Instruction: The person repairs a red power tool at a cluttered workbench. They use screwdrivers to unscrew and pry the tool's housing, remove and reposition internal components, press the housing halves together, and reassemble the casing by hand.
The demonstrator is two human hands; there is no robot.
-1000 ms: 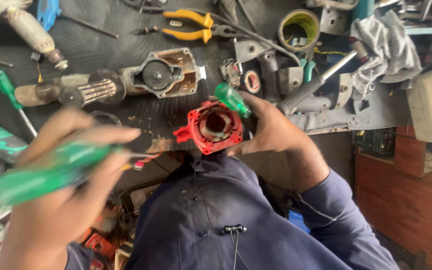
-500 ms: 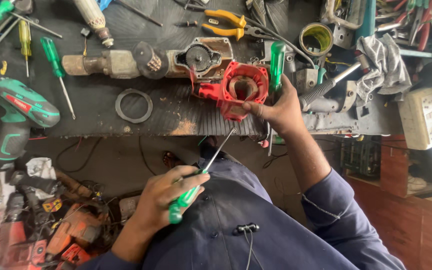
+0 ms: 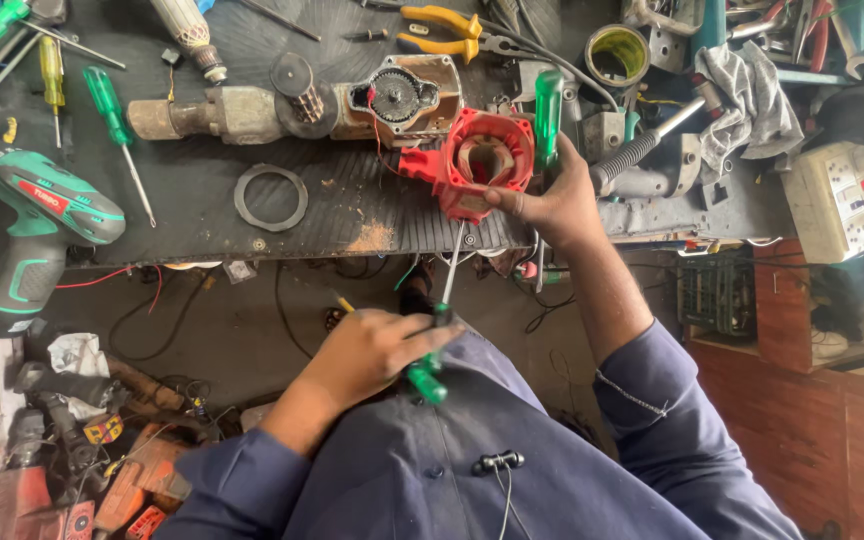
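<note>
A dark ribbed mat is seen spread over the counter point(image 3: 352, 205), marked with a rusty patch near its front edge and crowded with tools. A red motor housing point(image 3: 480, 165) is held at that front edge by the right hand point(image 3: 552, 205), whose fingers are closed on it together with a green-handled screwdriver point(image 3: 548, 110) standing upright beside it. A second green screwdriver point(image 3: 437, 335) is gripped by the left hand point(image 3: 377, 350) (fingers curled around the handle), its shaft pointed up toward the underside of the housing. Behind the housing a dismantled grey power tool point(image 3: 292, 100) is laid along the mat, with a metal ring point(image 3: 270, 198) in front of it and a green cordless drill point(image 3: 37, 215) at the left end. Yellow pliers point(image 3: 447, 30) and a grey rag point(image 3: 752, 100) are set farther back. Below the counter, a concrete floor point(image 3: 232, 330) is strewn with cables and worn tool parts.
</note>
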